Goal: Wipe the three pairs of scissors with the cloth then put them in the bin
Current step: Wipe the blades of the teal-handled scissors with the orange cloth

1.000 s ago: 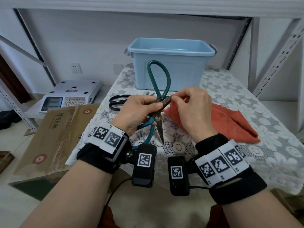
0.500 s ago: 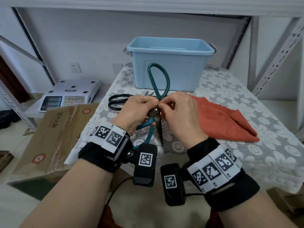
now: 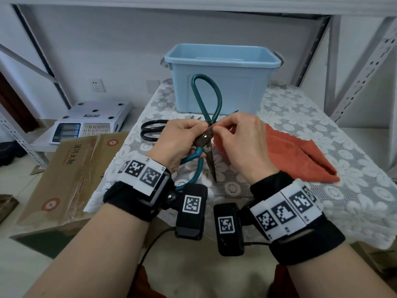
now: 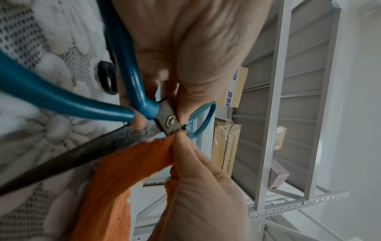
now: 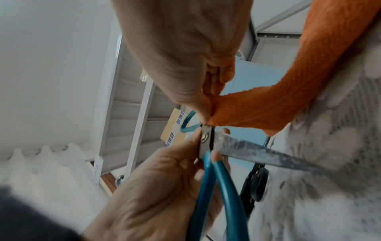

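The left hand (image 3: 180,138) gripped the teal-handled scissors (image 3: 207,136) at the pivot, blades shut and pointing down over the lace-covered table (image 3: 322,117); the right hand (image 3: 242,143) pinched a corner of the orange cloth (image 3: 300,155) against the pivot; black scissors (image 3: 150,131) lay before the blue bin (image 3: 223,82).

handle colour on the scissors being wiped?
Teal, on the scissors held by the left hand; clearest in head view.

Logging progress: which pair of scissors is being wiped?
The teal-handled scissors, gripped by the left hand; the black-handled scissors lie untouched on the table.
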